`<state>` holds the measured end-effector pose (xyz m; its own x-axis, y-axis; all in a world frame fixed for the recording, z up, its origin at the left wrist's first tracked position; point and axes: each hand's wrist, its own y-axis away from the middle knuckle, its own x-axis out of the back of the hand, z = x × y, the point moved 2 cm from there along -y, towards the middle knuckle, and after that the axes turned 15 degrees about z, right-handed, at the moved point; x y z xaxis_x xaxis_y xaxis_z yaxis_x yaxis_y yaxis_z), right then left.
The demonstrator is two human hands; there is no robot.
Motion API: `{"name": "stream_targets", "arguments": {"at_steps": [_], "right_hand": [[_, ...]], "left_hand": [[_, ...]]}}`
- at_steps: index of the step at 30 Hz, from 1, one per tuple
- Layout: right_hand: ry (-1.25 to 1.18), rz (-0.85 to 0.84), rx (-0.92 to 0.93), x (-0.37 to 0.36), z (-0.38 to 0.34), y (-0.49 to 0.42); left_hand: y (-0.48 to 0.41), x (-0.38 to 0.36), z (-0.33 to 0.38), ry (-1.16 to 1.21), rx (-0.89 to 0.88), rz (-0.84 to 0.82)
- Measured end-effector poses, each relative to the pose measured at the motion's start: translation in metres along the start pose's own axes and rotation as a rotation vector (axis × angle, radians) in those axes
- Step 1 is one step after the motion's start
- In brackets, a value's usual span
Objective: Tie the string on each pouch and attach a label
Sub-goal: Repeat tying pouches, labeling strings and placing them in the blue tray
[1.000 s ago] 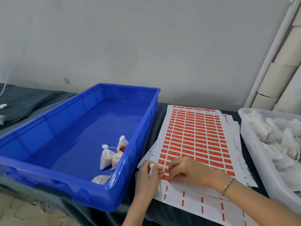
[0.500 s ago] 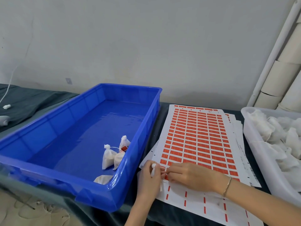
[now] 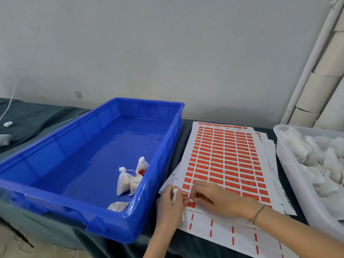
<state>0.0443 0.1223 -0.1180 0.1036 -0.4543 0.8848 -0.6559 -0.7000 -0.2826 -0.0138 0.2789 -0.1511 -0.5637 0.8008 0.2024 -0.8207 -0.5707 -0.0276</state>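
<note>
Dark cloth covers the surface (image 3: pixel 186 131), which runs along a plain pale wall. At its near edge the fingers (image 3: pixel 196 188) of the right hand (image 3: pixel 217 200) are curled, with the tips pinching a small red label (image 3: pixel 187 195) right against the left hand (image 3: pixel 170 205). The left fingers (image 3: pixel 179 200) are wrapped round a little white pouch (image 3: pixel 175 194), whose top pokes up above them. Both hands sit over the near left corner of a sheet of labels (image 3: pixel 223 155) that lies on more sheets. Just left of them stands a blue bin (image 3: pixel 134 218) with tied pouches (image 3: pixel 123 181) in its near right corner, one showing a red tag. At the right edge a white tray (image 3: pixel 297 185) holds a heap of loose pouches (image 3: pixel 316 155).
</note>
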Motion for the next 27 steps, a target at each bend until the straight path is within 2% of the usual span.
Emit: {"name": "stream_targets", "arguments": {"at_steps": [4, 13, 20, 27], "right_hand": [[-0.089, -0.004, -0.046, 0.006, 0.002, 0.004], [-0.048, 0.030, -0.013, 0.007, -0.004, 0.009], [-0.026, -0.052, 0.073, 0.012, -0.004, 0.002], [0.052, -0.115, 0.177, 0.014, -0.006, -0.011]], "left_hand": [[-0.001, 0.000, -0.002, -0.007, 0.005, -0.003], [-0.001, 0.000, -0.002, -0.081, -0.011, 0.019], [0.000, 0.001, 0.000, -0.050, -0.010, 0.024], [-0.001, -0.001, 0.000, -0.115, -0.029, 0.029]]}}
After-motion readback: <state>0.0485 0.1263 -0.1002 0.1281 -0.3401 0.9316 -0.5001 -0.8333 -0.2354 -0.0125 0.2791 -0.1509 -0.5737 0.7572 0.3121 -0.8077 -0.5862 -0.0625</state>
